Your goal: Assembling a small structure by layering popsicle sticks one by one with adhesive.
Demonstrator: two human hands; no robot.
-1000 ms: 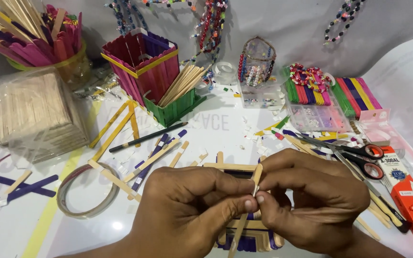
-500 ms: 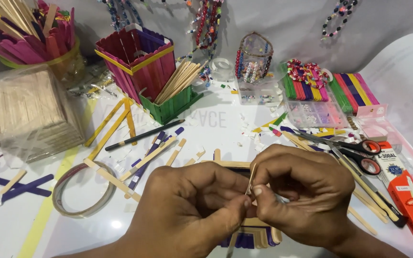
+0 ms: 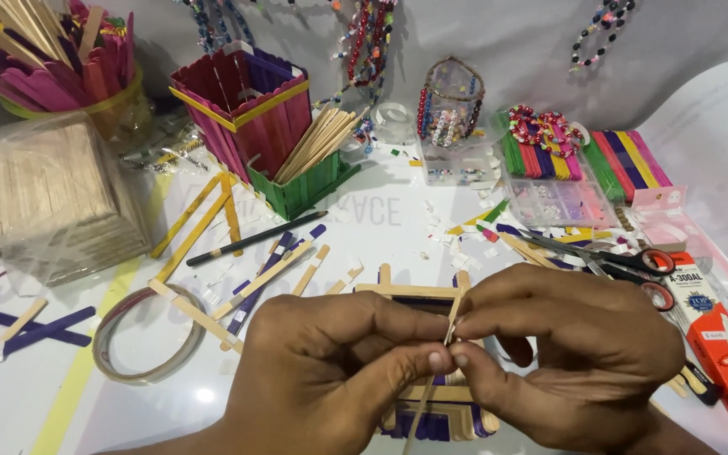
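Hands: left hand (image 3: 330,371) and right hand (image 3: 575,354) meet fingertip to fingertip, both pinched shut on a thin plain wooden craft stick (image 3: 446,330).
Stick: near upright, slightly tilted, held low near its middle so it stays steady.
Below: square frame of glued plain and purple sticks (image 3: 431,413) lies flat on the white table (image 3: 398,227), directly under the hands.
Nearby: red-handled scissors (image 3: 625,265) right, tape ring (image 3: 141,333) left, both in reach.
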